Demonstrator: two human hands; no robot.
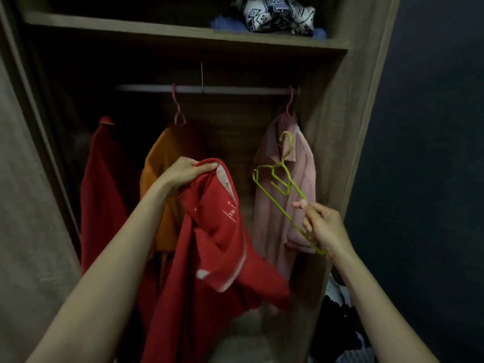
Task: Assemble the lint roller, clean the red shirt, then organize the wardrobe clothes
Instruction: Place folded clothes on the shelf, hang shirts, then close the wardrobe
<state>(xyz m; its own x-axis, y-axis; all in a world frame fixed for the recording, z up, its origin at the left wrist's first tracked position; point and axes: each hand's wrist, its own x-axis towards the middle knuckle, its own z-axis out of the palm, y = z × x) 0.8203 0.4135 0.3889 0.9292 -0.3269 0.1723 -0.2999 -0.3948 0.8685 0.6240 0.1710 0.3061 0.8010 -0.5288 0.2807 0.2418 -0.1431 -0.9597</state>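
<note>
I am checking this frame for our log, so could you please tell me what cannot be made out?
Head view only:
- Hung red garment: its hanger is lost in shadow.
- Label print inside the held red shirt: too small to read.
- Patterned cloth on the top shelf: cut by the upper edge.
- Dark pile bottom right: dim, partly behind the right forearm.

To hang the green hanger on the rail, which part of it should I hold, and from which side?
Probably the neck just under the hook of the green hanger, coming from the right, as the left hand holds the red shirt. The hook points up there; the right hand grips a lower end, so the hanger sits tilted.
</note>
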